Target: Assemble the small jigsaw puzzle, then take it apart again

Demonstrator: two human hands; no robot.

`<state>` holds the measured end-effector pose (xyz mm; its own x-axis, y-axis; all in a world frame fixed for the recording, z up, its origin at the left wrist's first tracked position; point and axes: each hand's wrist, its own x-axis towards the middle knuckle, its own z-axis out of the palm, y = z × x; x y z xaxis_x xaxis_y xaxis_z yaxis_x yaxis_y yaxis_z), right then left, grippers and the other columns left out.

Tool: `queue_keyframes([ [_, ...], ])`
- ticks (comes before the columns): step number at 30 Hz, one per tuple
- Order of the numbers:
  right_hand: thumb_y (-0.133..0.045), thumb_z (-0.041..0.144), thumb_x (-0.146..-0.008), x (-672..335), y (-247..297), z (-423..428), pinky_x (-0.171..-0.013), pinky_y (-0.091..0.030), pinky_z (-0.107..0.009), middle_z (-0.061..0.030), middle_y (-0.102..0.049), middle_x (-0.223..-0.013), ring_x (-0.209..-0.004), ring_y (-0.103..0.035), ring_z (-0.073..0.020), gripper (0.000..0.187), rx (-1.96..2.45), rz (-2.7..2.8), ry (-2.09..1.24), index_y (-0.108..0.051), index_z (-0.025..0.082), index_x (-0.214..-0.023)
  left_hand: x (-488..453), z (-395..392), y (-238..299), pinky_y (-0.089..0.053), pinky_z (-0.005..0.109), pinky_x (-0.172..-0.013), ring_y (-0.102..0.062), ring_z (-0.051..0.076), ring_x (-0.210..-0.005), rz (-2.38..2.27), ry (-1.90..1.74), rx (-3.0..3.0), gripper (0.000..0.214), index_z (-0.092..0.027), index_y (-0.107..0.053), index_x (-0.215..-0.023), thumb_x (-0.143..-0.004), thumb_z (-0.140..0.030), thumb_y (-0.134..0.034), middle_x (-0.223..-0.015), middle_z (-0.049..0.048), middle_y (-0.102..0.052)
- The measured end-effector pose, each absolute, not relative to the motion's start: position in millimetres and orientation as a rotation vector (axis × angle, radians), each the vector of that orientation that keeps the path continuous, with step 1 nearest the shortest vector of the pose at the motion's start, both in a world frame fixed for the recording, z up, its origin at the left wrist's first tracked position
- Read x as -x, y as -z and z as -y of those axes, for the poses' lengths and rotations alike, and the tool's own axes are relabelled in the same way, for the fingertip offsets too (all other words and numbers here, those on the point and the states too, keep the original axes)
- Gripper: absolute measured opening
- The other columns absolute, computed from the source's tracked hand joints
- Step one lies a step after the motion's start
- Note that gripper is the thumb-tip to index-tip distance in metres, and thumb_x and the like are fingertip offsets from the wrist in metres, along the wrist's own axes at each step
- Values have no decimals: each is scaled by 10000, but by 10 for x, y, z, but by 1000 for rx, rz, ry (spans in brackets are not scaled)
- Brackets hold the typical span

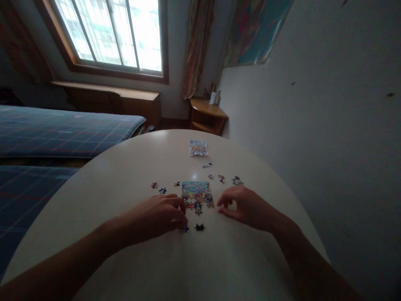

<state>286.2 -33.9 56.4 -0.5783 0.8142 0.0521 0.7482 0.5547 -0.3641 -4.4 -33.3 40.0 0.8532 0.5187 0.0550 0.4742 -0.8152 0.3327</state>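
- In the head view, the partly joined puzzle (pixel 196 188) is lying on the round table (pixel 140 167) between the two hands, its near edge ragged.
- The left hand (pixel 167 211) is bending its fingers down over a small blue piece (pixel 186 229) below the puzzle's left corner; whether it is gripping that piece or only touching it, I cannot tell.
- The right hand (pixel 241 205) is hovering just beside the puzzle's right edge, loosely curled, with a gap showing between thumb and fingers and nothing visibly held.
- A dark piece (pixel 199 227) is lying apart, just below the tongue of pieces (pixel 198 207) jutting from the near edge.
- That tongue is probably offering the weakest joint: a sideways push from the left knuckles could be bending or unseating it.
- With no hand visibly pressing on the puzzle, the whole sheet could be sliding if a piece were forced in.
- The loose cluster (pixel 237 181) is sitting close behind the right hand, so a careless backward sweep could be scattering it.
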Motion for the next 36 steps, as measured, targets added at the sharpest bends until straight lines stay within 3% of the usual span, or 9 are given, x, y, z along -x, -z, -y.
queue_keyframes([
  [5,-628,259,-833,-3442,-607,136,-678,-457,-301,-49,-725,-858,-776,-657,-197,119,1848,2366,-336,-738,216,-847,177,208,-405,-489,312,-784,-643,202,-943,-1036,-225,-2689,137,-269,-699,-985,-898,-219,-607,-1034,15,-694],
  [15,-617,305,-832,-3511,-489,57,-692,-463,-278,-54,-716,-867,-769,-651,-183,211,1907,2298,-481,-727,204,-981,449,-8,-382,-500,337,-713,-663,264,-939,-1582,-82,-2559,240,-255,-673,-1031,-868,-324,-512,-1074,69,-694],
  [20,-620,328,-836,-3535,-461,30,-695,-464,-285,-61,-713,-880,-773,-648,-189,231,1878,2275,-463,-732,211,-1001,458,-75,-351,-489,326,-660,-678,265,-874,-1652,-105,-2519,264,-244,-675,-1038,-878,-329,-482,-1034,70,-705],
  [26,-625,344,-835,-3520,-397,-4,-724,-470,-296,-77,-696,-918,-784,-643,-189,283,1816,2260,-449,-732,202,-1056,376,-117,-215,-511,389,-810,-618,280,-1048,-1600,-343,-2587,326,-225,-670,-1122,-933,-364,-443,-1169,91,-668],
  [36,-595,360,-832,-3456,-364,-23,-652,-438,-274,-66,-701,-853,-729,-619,-177,253,1816,2199,-545,-712,173,-957,349,-173,-118,-513,358,-784,-618,242,-962,-1497,-495,-2587,292,-245,-718,-946,-935,-340,-442,-1044,62,-696],
])
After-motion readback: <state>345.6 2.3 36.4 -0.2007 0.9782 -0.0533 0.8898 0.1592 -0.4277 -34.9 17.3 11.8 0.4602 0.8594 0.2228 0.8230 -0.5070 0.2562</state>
